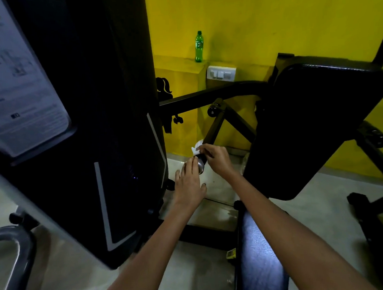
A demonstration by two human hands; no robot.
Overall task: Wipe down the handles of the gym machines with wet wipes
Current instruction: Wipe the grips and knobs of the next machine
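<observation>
The right hand (217,159) pinches a crumpled white wet wipe (196,147) against the upper part of a short handle (200,162) at the low end of a black machine arm (214,127), fingers closed over the wipe and the bar together. The left hand (188,181) has a looser grip: fingers fairly straight, their tips touching the handle's shiny lower end, more steadying than clasping, and I cannot tell whether anything is in its palm. The handle sits low, between the dark weight-stack housing (106,105) and the big black back pad (316,124), above the pale floor (214,188). The main risk, as I judge it, is a partial clean: the wipe covers only the upper side, so the underside and the metal end cap could be missed unless it is wrapped round and twisted. The arm looks pivoted, so pushing hard could swing it and slip the wipe free. The one container in view is a green soft-drink bottle (199,46) standing upright, capped, on the yellow ledge (180,63), well apart from the hands; its fill level is too dim to read. No wipe packet shows.
</observation>
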